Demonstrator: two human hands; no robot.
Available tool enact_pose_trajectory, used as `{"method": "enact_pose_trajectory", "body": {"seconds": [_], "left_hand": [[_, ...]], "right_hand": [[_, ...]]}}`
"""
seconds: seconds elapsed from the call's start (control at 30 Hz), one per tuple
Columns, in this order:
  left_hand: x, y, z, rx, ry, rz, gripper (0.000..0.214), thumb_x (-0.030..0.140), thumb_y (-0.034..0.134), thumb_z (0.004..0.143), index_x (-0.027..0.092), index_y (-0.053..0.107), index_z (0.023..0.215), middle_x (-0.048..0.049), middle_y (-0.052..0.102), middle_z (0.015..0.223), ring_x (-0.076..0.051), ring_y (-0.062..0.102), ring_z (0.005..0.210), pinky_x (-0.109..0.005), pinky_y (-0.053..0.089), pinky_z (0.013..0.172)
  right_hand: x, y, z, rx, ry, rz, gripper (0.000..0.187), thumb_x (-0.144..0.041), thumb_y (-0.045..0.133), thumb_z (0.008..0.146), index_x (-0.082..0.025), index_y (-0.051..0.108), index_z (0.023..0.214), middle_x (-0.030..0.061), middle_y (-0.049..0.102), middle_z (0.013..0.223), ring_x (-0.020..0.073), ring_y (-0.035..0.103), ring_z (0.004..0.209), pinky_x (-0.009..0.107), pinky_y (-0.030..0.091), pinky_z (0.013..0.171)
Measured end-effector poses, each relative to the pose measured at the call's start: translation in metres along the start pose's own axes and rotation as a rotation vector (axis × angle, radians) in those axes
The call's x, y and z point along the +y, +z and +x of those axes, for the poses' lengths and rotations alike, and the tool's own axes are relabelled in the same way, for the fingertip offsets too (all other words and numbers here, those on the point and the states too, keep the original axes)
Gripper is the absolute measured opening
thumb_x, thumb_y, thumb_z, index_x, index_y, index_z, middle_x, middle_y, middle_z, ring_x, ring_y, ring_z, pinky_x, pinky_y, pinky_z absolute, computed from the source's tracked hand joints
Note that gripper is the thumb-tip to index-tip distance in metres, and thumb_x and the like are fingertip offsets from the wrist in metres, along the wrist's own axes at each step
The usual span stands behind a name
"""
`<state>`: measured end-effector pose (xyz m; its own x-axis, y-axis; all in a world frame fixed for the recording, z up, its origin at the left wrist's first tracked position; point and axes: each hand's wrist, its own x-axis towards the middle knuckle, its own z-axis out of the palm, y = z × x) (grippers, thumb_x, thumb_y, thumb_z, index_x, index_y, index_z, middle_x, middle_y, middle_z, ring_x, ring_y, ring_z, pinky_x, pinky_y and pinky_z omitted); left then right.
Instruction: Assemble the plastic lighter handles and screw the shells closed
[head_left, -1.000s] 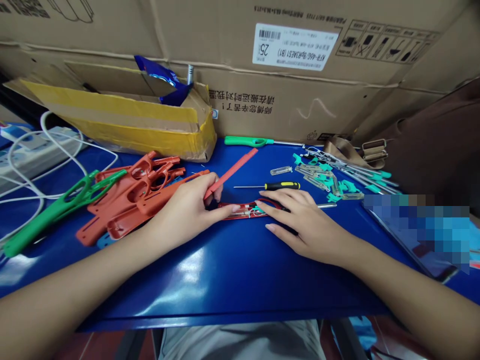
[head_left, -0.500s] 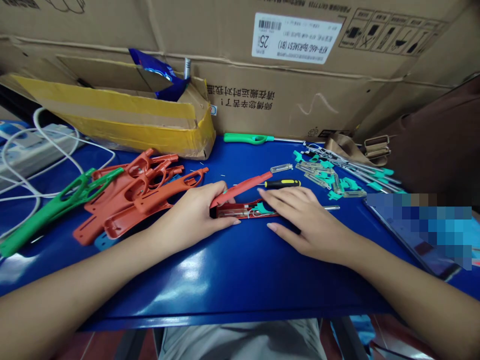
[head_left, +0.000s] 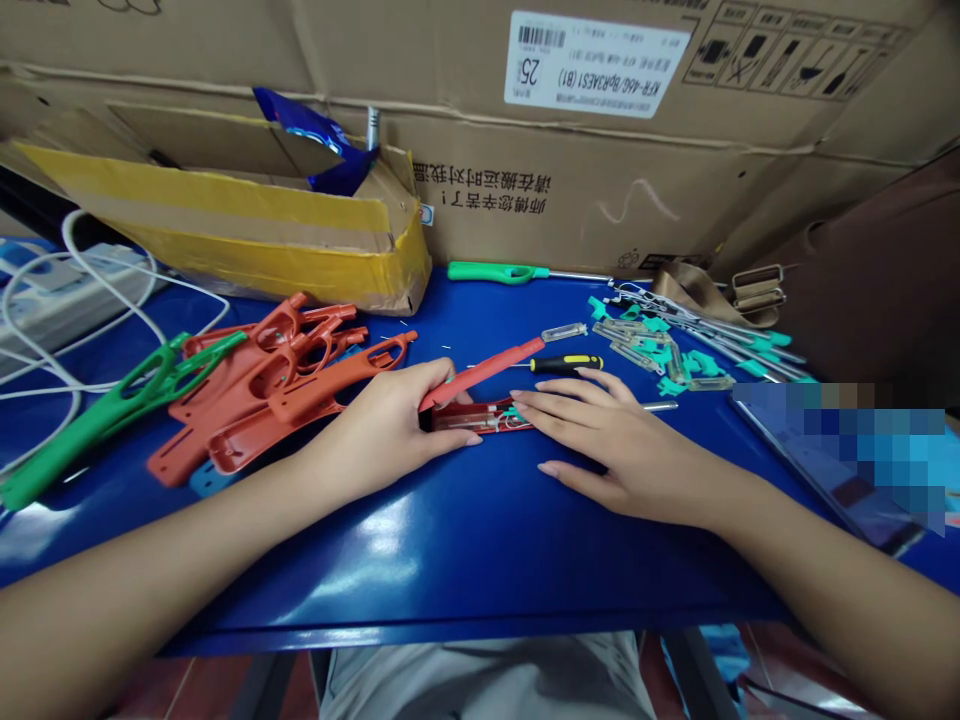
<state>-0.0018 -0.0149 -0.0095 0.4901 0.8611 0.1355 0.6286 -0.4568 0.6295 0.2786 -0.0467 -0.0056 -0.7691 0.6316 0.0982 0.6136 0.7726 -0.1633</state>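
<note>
My left hand is closed around the handle end of a red long-reach lighter. Its casing stands split: the upper shell is tilted up from the left, while the lower shell lies on the table with a clear fuel tank, thin white wire and a teal trigger part inside. Over the lower shell's right half lies my right hand, fingers spread and stretched out, hiding most of that end. A metal tube sticks out to the right beyond it.
Behind the hands lies a black-and-yellow screwdriver. Red shells and green shells pile up at left. Clear tanks and metal rods lie at right, near a tablet-like device. A green lighter rests by the cardboard.
My right hand has shifted slightly left over the lower shell, its fingers now covering more of the teal trigger part. My left hand keeps its hold, the upper shell still tilted.
</note>
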Motion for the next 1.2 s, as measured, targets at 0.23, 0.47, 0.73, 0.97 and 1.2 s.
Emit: {"method": "enact_pose_trajectory", "body": {"seconds": [0.23,0.47,0.73,0.97,1.2], "left_hand": [[0.000,0.001,0.000,0.005,0.062,0.037,0.039,0.048,0.078,0.079,0.021,0.049,0.079,0.0014,0.065,0.076,-0.018,0.061,0.067,-0.028,0.043,0.061],[0.004,-0.005,0.001,0.077,0.093,0.114,0.038,0.054,0.066,0.090,0.021,0.048,0.084,-0.0004,0.059,0.080,-0.019,0.057,0.071,-0.029,0.042,0.065],[0.015,-0.006,-0.007,0.016,0.150,0.335,0.020,0.032,0.049,0.099,0.022,0.040,0.084,-0.0025,0.055,0.085,-0.019,0.051,0.070,-0.031,0.034,0.062],[0.015,-0.008,-0.002,0.020,0.076,0.269,0.019,0.031,0.052,0.095,0.022,0.043,0.082,-0.0001,0.053,0.080,-0.017,0.052,0.068,-0.030,0.036,0.061],[0.002,-0.001,-0.001,0.030,0.203,0.227,0.029,0.047,0.066,0.092,0.019,0.060,0.089,-0.0028,0.059,0.089,-0.017,0.058,0.076,-0.031,0.044,0.070]], "right_hand": [[0.005,0.004,0.003,0.089,0.040,0.112,0.054,-0.035,0.054,0.101,-0.025,0.044,0.153,0.0105,0.056,0.150,0.0278,0.048,0.139,0.055,0.037,0.113],[0.007,-0.006,0.003,0.482,0.147,0.213,0.039,-0.017,0.055,0.098,-0.025,0.059,0.136,0.0099,0.069,0.128,0.0248,0.062,0.121,0.048,0.045,0.106],[-0.007,-0.010,0.003,0.592,0.134,0.390,0.022,-0.023,0.068,0.092,-0.024,0.066,0.114,0.0049,0.072,0.101,0.0177,0.068,0.087,0.034,0.057,0.080],[0.009,-0.006,0.004,0.455,0.205,0.176,0.014,-0.018,0.064,0.092,-0.023,0.066,0.104,0.0068,0.072,0.105,0.0245,0.066,0.101,0.042,0.051,0.092],[0.019,0.004,0.004,0.273,0.245,0.145,0.011,-0.026,0.067,0.093,-0.023,0.066,0.103,0.0067,0.071,0.107,0.0257,0.062,0.101,0.043,0.047,0.090]]}}
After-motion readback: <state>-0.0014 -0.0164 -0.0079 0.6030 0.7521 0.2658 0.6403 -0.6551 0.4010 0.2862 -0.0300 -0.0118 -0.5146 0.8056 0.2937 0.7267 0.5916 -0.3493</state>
